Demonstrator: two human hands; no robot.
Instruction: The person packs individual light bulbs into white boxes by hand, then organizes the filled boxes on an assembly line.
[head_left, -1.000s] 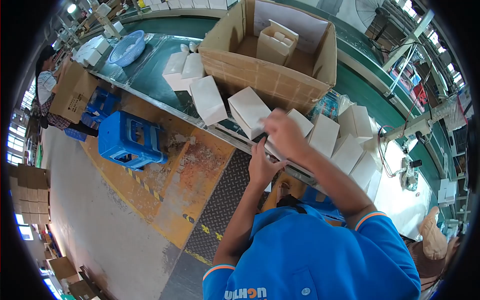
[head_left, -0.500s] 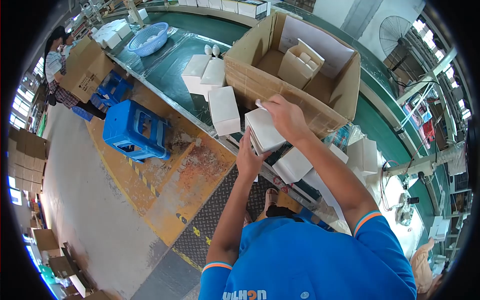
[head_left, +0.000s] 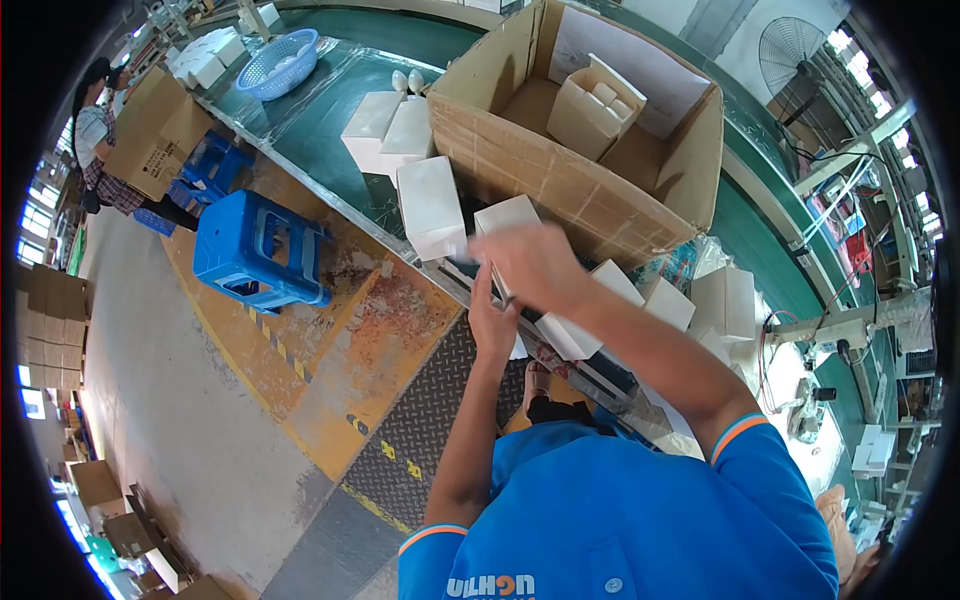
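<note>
A blue stool (head_left: 250, 250) stands on worn yellow floor (head_left: 340, 335) near a dark ridged mat (head_left: 415, 430). Beyond it, a person (head_left: 93, 135) holds a brown carton (head_left: 155, 135) beside another stool (head_left: 214, 165). A pale blue basket (head_left: 268, 88) rests on the green surface (head_left: 335, 115); a round fan (head_left: 786, 55) stands near the wall (head_left: 745, 35).

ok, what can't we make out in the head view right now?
- Right hand: head view, motion blur; can't tell what its fingers hold.
- Box under it: head view, partly covered by that hand.
- Big carton: head view, front wall hides part of its floor.
- Print on the far-left carton: head view, too small.
</note>
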